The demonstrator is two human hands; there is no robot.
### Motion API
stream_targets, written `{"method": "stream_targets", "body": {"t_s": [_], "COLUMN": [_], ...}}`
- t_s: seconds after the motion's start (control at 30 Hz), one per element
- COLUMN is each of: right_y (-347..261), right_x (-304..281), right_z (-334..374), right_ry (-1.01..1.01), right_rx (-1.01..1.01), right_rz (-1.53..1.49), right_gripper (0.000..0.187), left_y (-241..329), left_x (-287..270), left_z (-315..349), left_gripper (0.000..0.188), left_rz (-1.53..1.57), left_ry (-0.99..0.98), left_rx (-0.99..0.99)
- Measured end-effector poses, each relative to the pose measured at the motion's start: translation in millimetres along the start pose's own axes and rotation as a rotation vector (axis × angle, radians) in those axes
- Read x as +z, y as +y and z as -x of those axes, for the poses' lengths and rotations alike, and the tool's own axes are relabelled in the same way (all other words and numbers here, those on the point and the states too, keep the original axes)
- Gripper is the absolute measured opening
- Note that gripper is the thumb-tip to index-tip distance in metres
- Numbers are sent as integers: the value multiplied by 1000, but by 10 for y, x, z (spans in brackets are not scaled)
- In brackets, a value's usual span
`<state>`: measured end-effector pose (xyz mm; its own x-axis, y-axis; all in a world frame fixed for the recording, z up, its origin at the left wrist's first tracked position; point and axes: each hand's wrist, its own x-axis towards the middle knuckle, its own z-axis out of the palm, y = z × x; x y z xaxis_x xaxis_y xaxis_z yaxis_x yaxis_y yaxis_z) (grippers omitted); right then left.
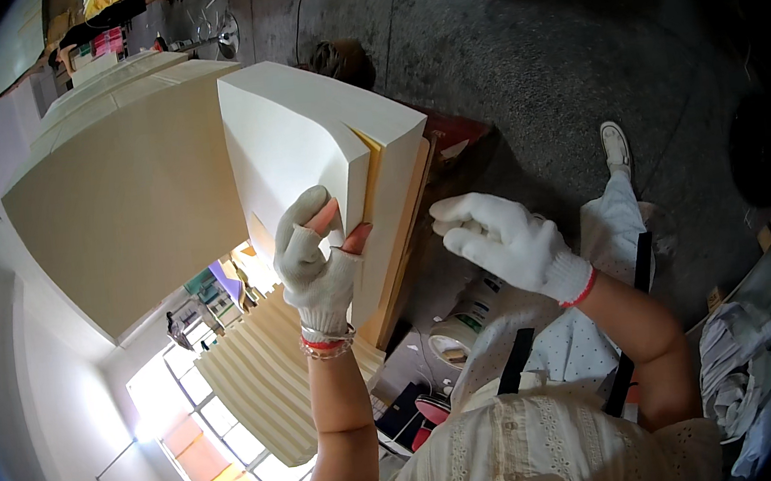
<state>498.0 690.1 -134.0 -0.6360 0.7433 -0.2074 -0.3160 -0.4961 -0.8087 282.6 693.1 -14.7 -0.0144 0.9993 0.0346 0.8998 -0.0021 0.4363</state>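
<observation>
My left hand [316, 274] wears a white knit glove with the thumb and one fingertip bare. Its fingers are curled and pinch the near edge of a thick white slab [285, 134], which looks like foam. A yellow strip [372, 169] shows in a gap between this slab and the white block [390, 179] beside it. To the right of the block, my right hand [508, 239], also in a white glove, is in the air. Its fingers are stretched out together with the thumb a little apart, and nothing shows in them.
Large cream slabs [131, 192] stand at the left. Tan boards [391, 310] lie along the white block's side. A white bucket [457, 336] is below my right hand. Striped cloth [254, 376] hangs near the window, and crumpled fabric [746, 362] lies at the lower right.
</observation>
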Motion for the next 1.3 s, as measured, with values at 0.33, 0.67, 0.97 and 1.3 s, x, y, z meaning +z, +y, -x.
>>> {"method": "stream_targets", "body": {"t_s": [0.33,0.67,0.97,1.3], "right_y": [-68,-431,-708,-1069], "right_x": [168,250,406,735], "right_z": [-38,-384,-361,-410], "right_ry": [-52,-199,-102,-259], "right_rx": [-41,-43,171,423], "right_rz": [52,-135,-121,-195], "right_gripper": [33,55,42,30], "left_y": [-11,-108,-52,-28], "left_x": [20,-1,-70,-1], "left_z": [17,1,-23,213], "left_gripper": [47,44,38,63], "left_rz": [27,77,-89,-422], "left_ry": [45,31,122,258], "left_rx": [-30,-103,39,223]}}
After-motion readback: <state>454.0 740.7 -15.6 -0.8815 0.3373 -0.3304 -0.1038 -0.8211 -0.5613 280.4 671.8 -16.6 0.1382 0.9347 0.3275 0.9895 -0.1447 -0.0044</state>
